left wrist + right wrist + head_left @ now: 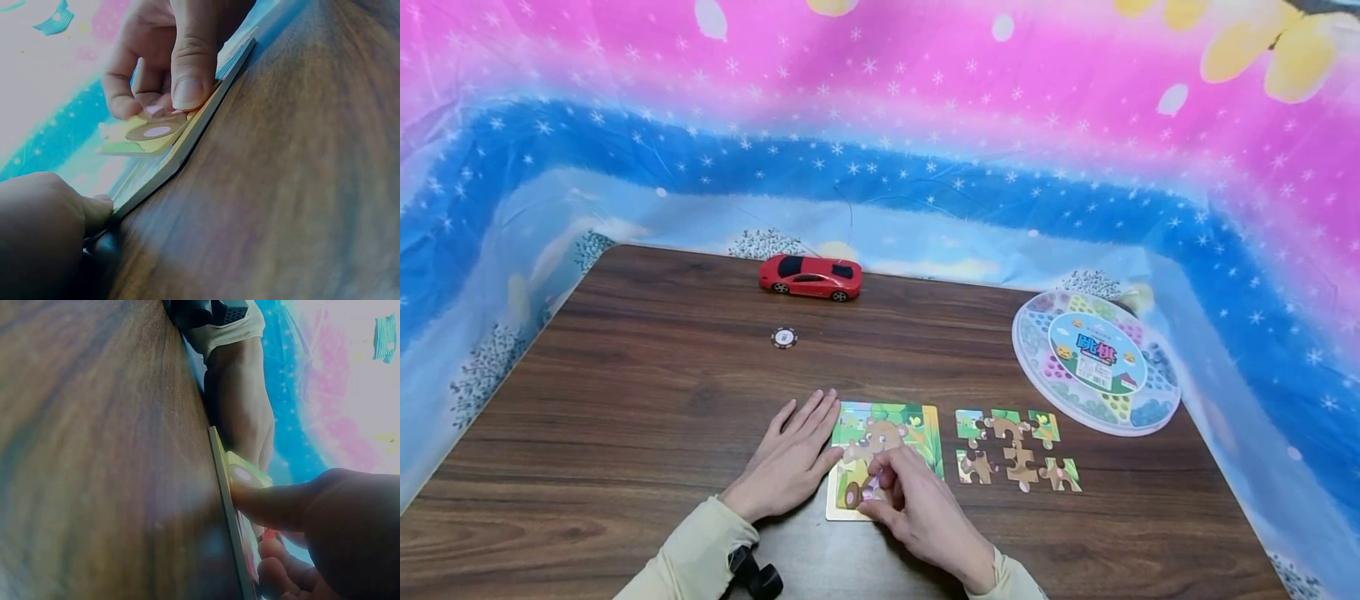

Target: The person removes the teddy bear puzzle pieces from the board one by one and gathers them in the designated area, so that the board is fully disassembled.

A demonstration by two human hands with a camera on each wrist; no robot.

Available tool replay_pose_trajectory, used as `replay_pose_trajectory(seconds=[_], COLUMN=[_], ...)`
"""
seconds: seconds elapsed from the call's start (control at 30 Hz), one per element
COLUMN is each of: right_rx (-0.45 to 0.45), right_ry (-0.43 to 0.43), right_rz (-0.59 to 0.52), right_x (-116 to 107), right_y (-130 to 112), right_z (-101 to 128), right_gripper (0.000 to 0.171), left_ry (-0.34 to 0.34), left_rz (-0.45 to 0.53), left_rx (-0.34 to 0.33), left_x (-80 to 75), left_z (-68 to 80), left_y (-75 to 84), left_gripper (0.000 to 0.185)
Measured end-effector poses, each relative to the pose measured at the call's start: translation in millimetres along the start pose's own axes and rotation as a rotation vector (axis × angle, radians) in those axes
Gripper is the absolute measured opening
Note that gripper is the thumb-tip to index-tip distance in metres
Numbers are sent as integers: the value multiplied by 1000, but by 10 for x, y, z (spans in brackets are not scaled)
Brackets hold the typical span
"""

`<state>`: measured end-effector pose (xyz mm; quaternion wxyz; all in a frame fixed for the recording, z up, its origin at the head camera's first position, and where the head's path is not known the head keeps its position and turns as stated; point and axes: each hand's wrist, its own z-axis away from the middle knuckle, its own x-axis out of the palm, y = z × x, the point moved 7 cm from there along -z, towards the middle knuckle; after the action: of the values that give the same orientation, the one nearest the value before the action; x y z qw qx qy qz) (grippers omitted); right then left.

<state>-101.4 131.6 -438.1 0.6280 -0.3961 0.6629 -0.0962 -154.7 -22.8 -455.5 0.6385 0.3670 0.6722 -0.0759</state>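
Note:
A jigsaw puzzle board [929,442] with a bear picture lies on the table in front of me. My left hand [796,454] rests on the table at its left side, fingers straight, the thumb touching the board's edge. Over the board's lower part, my right hand [925,508] pinches a puzzle piece [153,132] between thumb and fingers. This piece shows a brown foot with a pink sole and sits tilted, one side raised off the board in the left wrist view. The right hand's fingers hide part of the picture.
Several loose puzzle pieces [1021,467] lie in two rows right of the board. Behind them is a round Chinese checkers box [1097,354]. A red toy car [810,277] stands at the table's back, with a poker chip [784,337] in front of it. Patterned cloth [880,158] surrounds the table.

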Motion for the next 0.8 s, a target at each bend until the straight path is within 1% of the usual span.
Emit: replay_pose_trajectory(seconds=[0.17,0.4,0.5,0.6,0.7,0.8], right_rx=[13,29,18,39,106,158], right_ry=[6,3,39,84,111,112], right_rz=[-62,-223,-255,-271,-262,-238], right_x=[-6,-60,-153,-282,-438,-606], right_y=[6,-42,-54,29,171,305], right_z=[1,25,29,37,58,95], right_gripper=[32,17,15,17,19,20], left_ry=[3,8,2,4,9,10], left_rz=[4,6,10,15,12,10], left_rx=[-6,-16,-20,-20,-18,-17], left_x=[3,8,11,10,9,5], left_z=[-6,-7,-6,-8,-11,-9], left_y=[-8,-10,-11,-10,-10,-9], left_gripper=[63,65,65,64,64,64])
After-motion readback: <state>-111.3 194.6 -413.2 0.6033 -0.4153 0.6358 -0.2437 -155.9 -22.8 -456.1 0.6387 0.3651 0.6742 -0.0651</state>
